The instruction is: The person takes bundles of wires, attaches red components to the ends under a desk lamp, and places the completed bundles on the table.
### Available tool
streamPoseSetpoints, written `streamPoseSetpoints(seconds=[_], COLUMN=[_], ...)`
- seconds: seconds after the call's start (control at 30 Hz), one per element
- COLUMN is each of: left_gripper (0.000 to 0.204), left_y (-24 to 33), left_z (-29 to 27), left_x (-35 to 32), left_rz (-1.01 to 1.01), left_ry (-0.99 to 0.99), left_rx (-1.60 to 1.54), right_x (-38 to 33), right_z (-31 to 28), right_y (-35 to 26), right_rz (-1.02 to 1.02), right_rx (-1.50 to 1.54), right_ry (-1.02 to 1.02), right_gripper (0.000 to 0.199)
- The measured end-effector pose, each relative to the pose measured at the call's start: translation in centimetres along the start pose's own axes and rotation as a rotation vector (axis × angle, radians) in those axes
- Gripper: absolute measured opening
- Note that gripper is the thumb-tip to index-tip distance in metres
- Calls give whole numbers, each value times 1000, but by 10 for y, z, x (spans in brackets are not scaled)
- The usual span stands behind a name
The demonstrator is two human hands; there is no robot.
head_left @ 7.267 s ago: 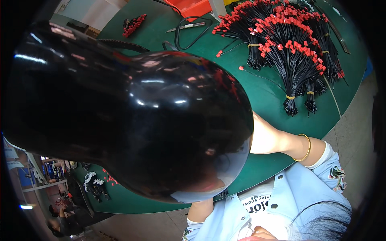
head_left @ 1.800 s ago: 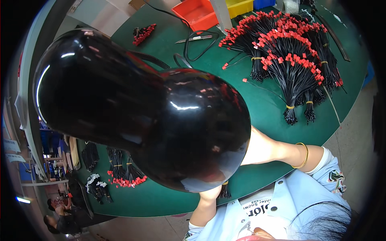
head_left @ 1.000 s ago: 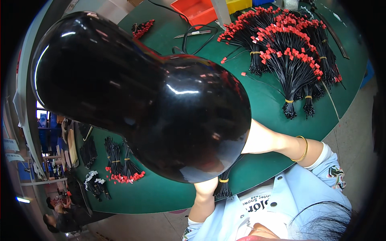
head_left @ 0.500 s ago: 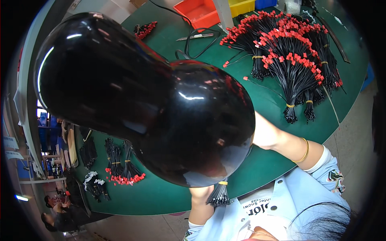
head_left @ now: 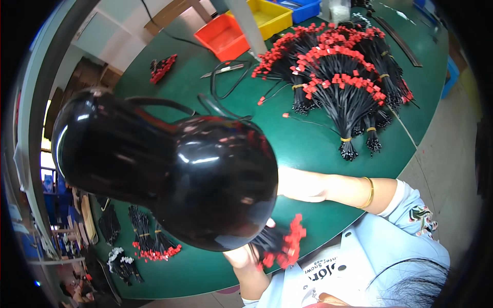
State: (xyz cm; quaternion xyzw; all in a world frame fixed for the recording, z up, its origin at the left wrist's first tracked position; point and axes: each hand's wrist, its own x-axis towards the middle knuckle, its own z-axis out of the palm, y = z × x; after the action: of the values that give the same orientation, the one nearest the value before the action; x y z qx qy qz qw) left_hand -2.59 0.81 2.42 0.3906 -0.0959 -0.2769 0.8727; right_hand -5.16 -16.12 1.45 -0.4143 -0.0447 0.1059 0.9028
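Note:
A glossy black lamp (head_left: 205, 169) fills the middle left and hides much of both hands. Below its head, my left hand (head_left: 241, 255) is closed around a bundle of black wires with red connectors (head_left: 280, 244). The red ends fan out toward my body; the bundle's other end is hidden by the lamp. My right hand (head_left: 298, 184) reaches in from the right behind the lamp, its wrist and back brightly lit. Its fingers do not show, so its hold cannot be made out. A gold bracelet (head_left: 368, 192) circles that wrist.
Banded red-tipped wire bundles (head_left: 344, 87) are heaped at the right of the green table (head_left: 303, 138). Smaller bundles (head_left: 151, 241) and white-tipped ones (head_left: 122, 264) lie left. Red (head_left: 222, 37) and yellow (head_left: 267, 18) bins, a knife (head_left: 222, 70) and a cable (head_left: 218, 92) sit at the back.
The wire bundle has turned: its black ends pointed toward me before, its red connectors do now. The view has shifted, with the lamp lower and smaller in it.

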Motion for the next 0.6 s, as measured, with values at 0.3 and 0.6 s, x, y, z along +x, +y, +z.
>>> streamPoseSetpoints(seconds=[0.3,0.6], left_gripper=[32,23], left_y=[-37,-31], left_z=[6,14], left_x=[-5,8], left_rz=[-466,-228], left_ry=[-300,-332], left_rx=[34,446], right_x=[-15,-6], right_z=[18,-3], right_y=[-17,-18], right_rz=[452,291], right_rx=[-285,-489], right_ry=[64,-43], right_gripper=[38,42])
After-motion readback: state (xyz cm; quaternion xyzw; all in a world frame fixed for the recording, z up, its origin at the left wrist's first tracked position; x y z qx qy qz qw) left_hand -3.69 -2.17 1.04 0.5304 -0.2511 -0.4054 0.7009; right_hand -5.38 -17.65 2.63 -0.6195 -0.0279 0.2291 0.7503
